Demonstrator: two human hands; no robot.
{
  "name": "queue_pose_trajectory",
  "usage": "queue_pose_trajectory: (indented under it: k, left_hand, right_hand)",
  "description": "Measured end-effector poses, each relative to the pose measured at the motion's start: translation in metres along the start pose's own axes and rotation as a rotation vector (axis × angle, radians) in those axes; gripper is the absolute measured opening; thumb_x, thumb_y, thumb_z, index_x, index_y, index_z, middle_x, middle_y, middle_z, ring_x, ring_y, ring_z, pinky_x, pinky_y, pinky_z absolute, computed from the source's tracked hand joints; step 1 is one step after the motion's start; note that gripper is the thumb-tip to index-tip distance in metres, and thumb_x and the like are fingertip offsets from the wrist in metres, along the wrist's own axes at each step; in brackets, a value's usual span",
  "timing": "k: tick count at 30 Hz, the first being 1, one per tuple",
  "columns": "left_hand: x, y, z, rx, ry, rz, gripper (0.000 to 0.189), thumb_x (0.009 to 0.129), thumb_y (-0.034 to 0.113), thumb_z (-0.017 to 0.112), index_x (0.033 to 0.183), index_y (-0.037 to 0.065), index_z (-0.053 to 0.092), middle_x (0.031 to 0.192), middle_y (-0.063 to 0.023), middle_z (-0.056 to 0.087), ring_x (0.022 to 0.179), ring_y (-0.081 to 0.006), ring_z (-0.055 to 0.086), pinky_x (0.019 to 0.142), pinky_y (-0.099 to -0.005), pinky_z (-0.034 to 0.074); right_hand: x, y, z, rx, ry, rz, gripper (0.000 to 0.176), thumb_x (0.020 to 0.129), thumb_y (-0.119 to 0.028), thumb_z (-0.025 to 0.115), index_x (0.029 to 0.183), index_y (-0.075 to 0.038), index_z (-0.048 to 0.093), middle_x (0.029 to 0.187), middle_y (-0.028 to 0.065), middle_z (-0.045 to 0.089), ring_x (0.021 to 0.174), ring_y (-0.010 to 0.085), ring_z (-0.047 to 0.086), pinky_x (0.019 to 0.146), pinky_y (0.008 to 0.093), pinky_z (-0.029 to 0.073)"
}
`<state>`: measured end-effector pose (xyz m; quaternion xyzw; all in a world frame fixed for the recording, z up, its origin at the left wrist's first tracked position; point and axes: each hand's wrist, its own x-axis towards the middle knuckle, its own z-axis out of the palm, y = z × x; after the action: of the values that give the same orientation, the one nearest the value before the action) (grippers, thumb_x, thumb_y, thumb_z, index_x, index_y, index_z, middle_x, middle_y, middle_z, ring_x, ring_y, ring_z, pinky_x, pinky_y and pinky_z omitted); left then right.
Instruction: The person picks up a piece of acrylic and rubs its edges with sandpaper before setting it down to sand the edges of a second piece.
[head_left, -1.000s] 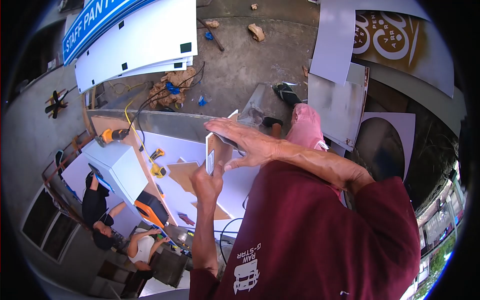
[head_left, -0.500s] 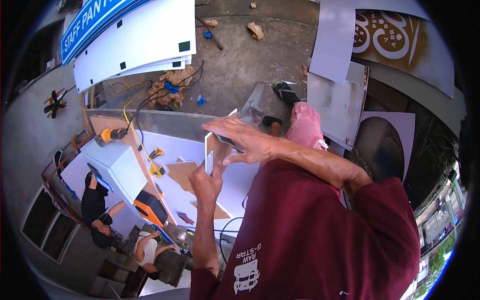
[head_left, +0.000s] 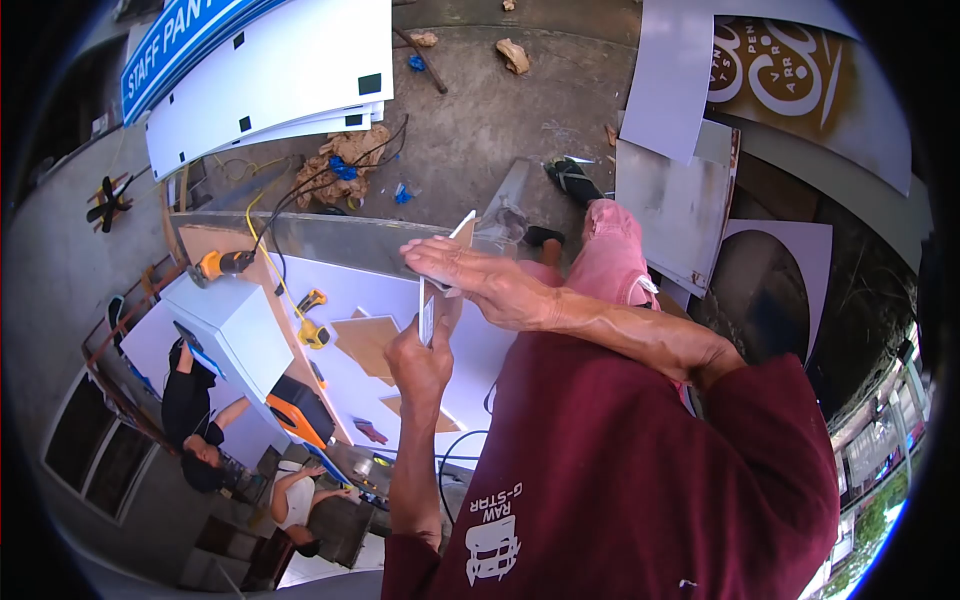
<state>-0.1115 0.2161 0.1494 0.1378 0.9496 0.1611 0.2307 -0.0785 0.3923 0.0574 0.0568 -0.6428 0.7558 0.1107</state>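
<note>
A thin board piece [head_left: 446, 314], brown on one face and pale along its edge, stands on edge before my chest. My left hand [head_left: 420, 365] is closed around its near end, thumb against a printed label. My right hand [head_left: 490, 283] lies across the board's upper edge, fingers stretched out together. Under its palm shows a bit of dark grey sheet [head_left: 447, 291], which looks like sandpaper; most of it is hidden. The far tip of the board pokes out beyond my right fingers. Below lies a white panel [head_left: 475, 365] with brown board offcuts [head_left: 366, 346] on it.
A yellow cordless drill [head_left: 313, 318] and a yellow corded power tool [head_left: 219, 266] lie on the worktable, near a white box [head_left: 228, 325] and an orange-black case [head_left: 300, 410]. Two people work at the lower left. Signs stand upper left; panels lean at right. Crumpled paper [head_left: 350, 150] litters the floor.
My right hand has slid over the board's edge, its thumb no longer showing. The board has turned slightly, and its far tip shows more. My left hand keeps its hold.
</note>
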Motion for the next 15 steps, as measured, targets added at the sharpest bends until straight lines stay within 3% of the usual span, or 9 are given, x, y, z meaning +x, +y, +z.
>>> queue_pose_trajectory:
  k: [2,5,6,9,12,15]
  left_hand:
    - [0.001,-0.008,0.003,-0.023,-0.020,-0.065,0.015,0.084,0.005,0.073,0.095,-0.005,0.073,0.076,-0.0258,0.069,0.069,-0.0432,0.070,0.062,-0.0456,0.054]
    - [0.004,-0.009,0.005,0.032,0.067,0.144,0.018,0.086,0.008,0.076,0.078,-0.007,0.069,0.054,-0.0156,0.062,0.045,-0.0248,0.063,0.047,-0.0403,0.047]
    - [0.001,-0.001,0.002,-0.005,-0.033,-0.032,0.017,0.084,0.005,0.072,0.097,-0.006,0.073,0.076,-0.0258,0.069,0.069,-0.0423,0.070,0.062,-0.0456,0.054]
    - [0.000,0.002,0.003,0.058,-0.007,0.066,0.017,0.084,0.004,0.072,0.097,-0.006,0.073,0.076,-0.0261,0.069,0.069,-0.0417,0.071,0.062,-0.0454,0.054]
    - [-0.002,0.000,0.007,0.039,0.024,0.033,0.018,0.084,0.008,0.077,0.078,-0.006,0.068,0.059,-0.0179,0.063,0.052,-0.0330,0.064,0.053,-0.0436,0.048]
    - [-0.004,0.006,0.009,0.065,0.066,0.126,0.017,0.085,0.007,0.076,0.080,-0.007,0.069,0.062,-0.0210,0.063,0.055,-0.0377,0.064,0.055,-0.0448,0.048]
  right_hand:
    - [-0.008,0.032,-0.009,-0.030,-0.014,0.109,0.064,0.092,0.004,0.059,0.152,-0.005,0.040,0.155,0.0168,0.045,0.147,0.0348,0.037,0.123,0.0447,0.032]
    - [-0.007,0.018,-0.007,-0.007,0.035,0.046,0.067,0.088,0.006,0.060,0.152,-0.004,0.041,0.154,0.0177,0.046,0.146,0.0343,0.039,0.123,0.0448,0.031]
    - [-0.008,-0.001,-0.003,0.044,0.037,0.069,0.069,0.084,0.008,0.061,0.150,-0.003,0.043,0.153,0.0181,0.047,0.145,0.0349,0.041,0.124,0.0457,0.030]
    - [-0.005,-0.009,-0.013,0.095,0.002,-0.008,0.069,0.082,0.008,0.062,0.149,-0.002,0.046,0.151,0.0179,0.049,0.144,0.0353,0.042,0.123,0.0465,0.031]
    - [-0.012,0.025,-0.021,0.030,-0.034,0.085,0.067,0.083,0.012,0.059,0.147,-0.006,0.049,0.150,0.0168,0.051,0.143,0.0355,0.044,0.122,0.0461,0.034]
    - [-0.004,-0.002,-0.022,0.040,-0.037,0.073,0.063,0.084,0.012,0.059,0.144,-0.007,0.053,0.147,0.0159,0.053,0.142,0.0350,0.045,0.121,0.0471,0.035]
